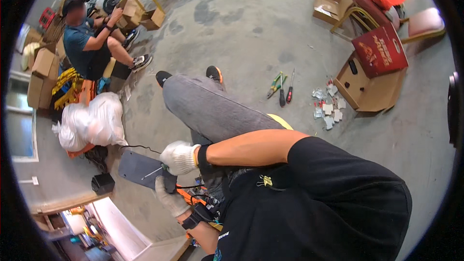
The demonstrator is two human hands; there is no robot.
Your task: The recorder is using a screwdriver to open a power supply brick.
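Observation:
My left hand [169, 199], in a white knit glove, grips the near end of a dark grey flat rectangular panel [135, 165]. A black cord [188, 187] shows at that end. My right hand [179, 158], gloved too, is closed round the handle of a screwdriver [153, 171]. Its thin metal shaft lies across the panel's face, pointing left; whether the tip touches the panel I cannot tell. My right fingers are mostly turned away from view. Just below the hands, orange and black items [200, 195] sit partly hidden near my lap.
On the floor lie pliers [274, 87], two screwdrivers [290, 93] and several small white pieces [328, 108]. An open cardboard box [372, 84] with a red lid stands at right. White bags [104, 118] are at left, near a seated person [87, 41]. An open drawer-like bin [116, 222] is lower left.

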